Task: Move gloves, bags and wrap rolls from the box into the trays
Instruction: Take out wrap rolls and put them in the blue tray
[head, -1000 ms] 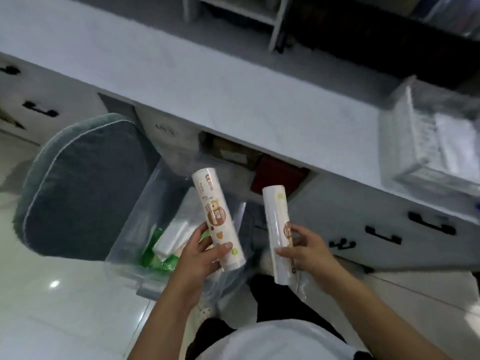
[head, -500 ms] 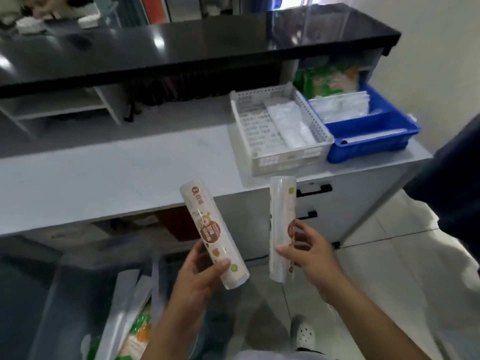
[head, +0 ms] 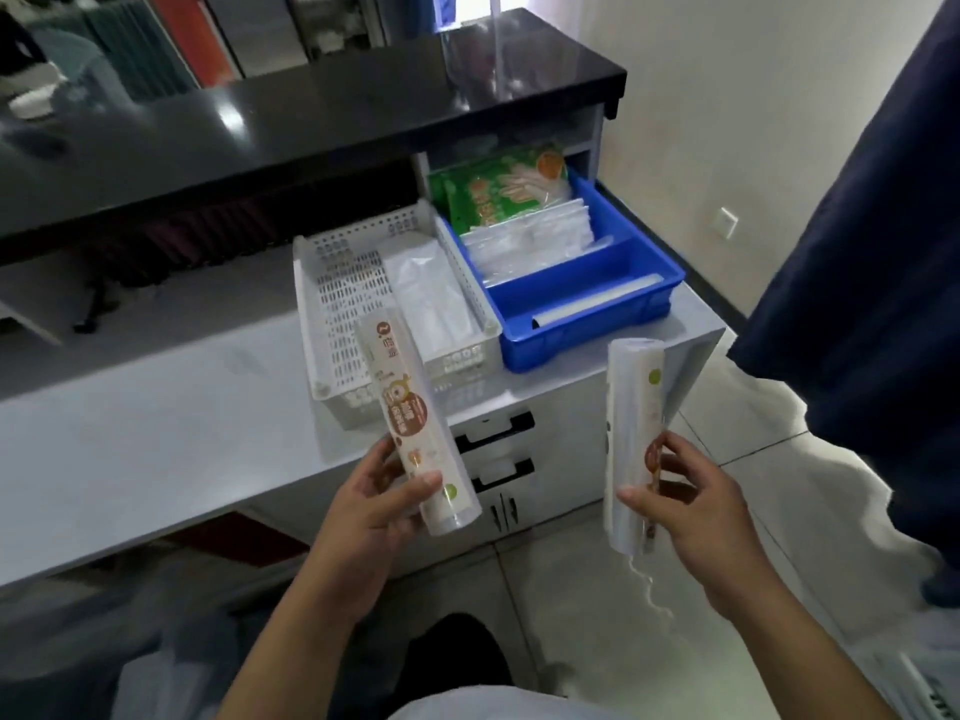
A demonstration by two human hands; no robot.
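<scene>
1. Holding a printed wrap roll (head: 415, 426) near its lower end, the left hand (head: 374, 504) has its thumb across the front of the roll and its fingers curled behind it; the roll tilts up and to the left, and its top overlaps the near edge of the white perforated tray (head: 332, 304) in the head view.
2. The right hand (head: 685, 504) pinches a second wrap roll (head: 631, 439), thumb on the front and fingertips on the far side, the fingers only partly closed; this roll stands nearly upright, off to the right of the white tray and past the corner of the grey counter (head: 156, 433).
3. The white perforated tray sits on the counter and holds a flat clear plastic packet (head: 431, 293) along its right side; its left half shows bare mesh.
4. Touching the white tray's right wall is a blue tray (head: 597, 309), holding green printed packs (head: 498, 192) at the back, a stack of clear bags (head: 530, 239) in the middle and one clear roll (head: 597, 301) lying across the front.
5. Behind the white tray rises a black raised counter top (head: 322, 111).
6. Below the white tray, the cabinet front shows black drawer handles (head: 498, 433).
7. Right of the blue tray hangs a dark blue fabric (head: 872, 283), above a tiled floor (head: 597, 615).
</scene>
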